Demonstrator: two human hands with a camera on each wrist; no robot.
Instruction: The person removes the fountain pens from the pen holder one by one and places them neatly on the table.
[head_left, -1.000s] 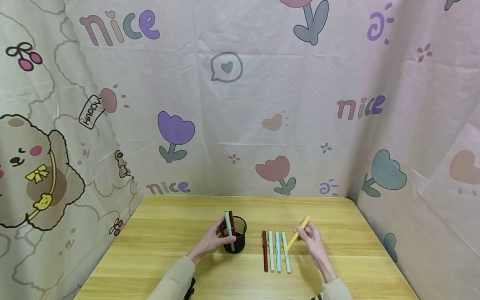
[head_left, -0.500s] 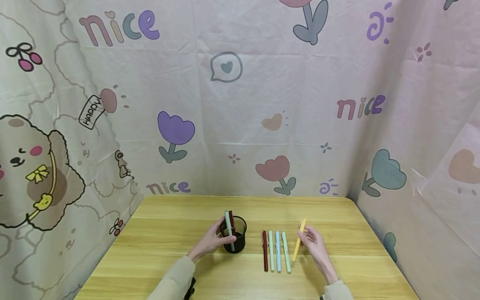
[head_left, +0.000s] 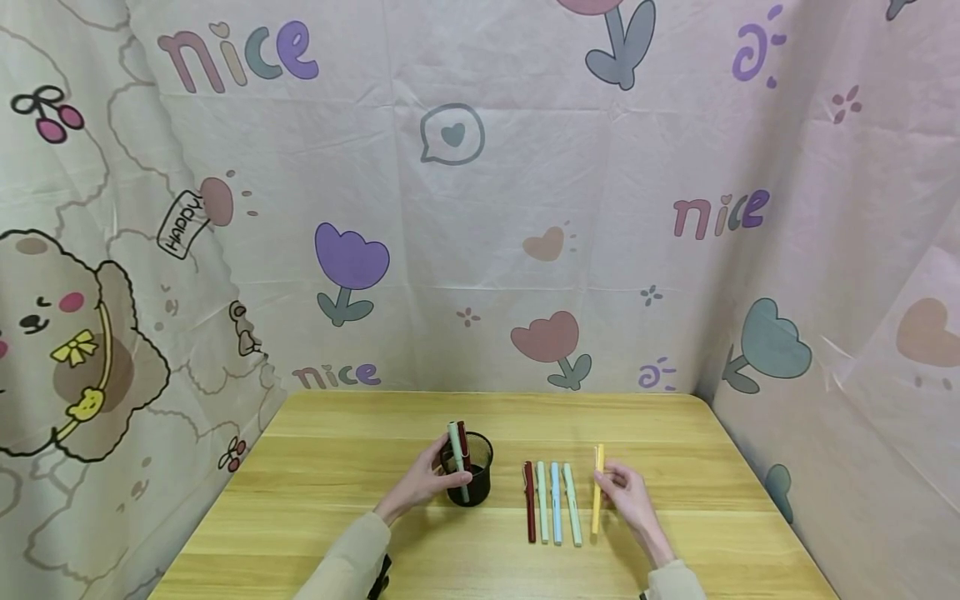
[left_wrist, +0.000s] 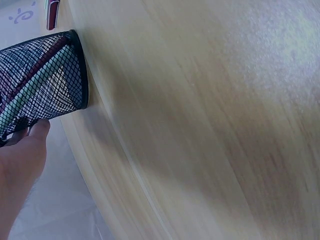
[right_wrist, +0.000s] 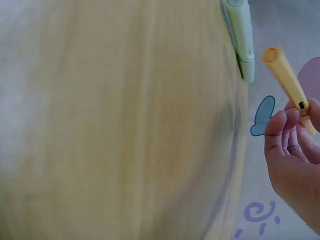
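Observation:
My left hand [head_left: 431, 477] grips the side of a black mesh pen holder [head_left: 480, 487], its thumb across the front. A pale green pen [head_left: 455, 442] and a dark red pen [head_left: 463, 442] lean inside the holder, and both show through the mesh in the left wrist view. My right hand [head_left: 626, 492] pinches a yellow pen [head_left: 597, 508] between thumb and fingers. That pen points toward the near edge, just right of the row of pens. In the right wrist view the yellow pen [right_wrist: 285, 75] sticks out past the fingertips, close to a pale green pen [right_wrist: 242, 40].
Between the hands lie a dark red pen [head_left: 530, 504], a pale green pen [head_left: 543, 504], a light blue pen [head_left: 556, 504] and another pale green pen [head_left: 573, 507], side by side. The wooden table [head_left: 360, 417] ends at a printed cloth backdrop [head_left: 480, 217].
My right hand has lowered the yellow pen and swung it from slanting over the rightmost green pen to nearly parallel, right of the row. The left hand stays on the pen holder.

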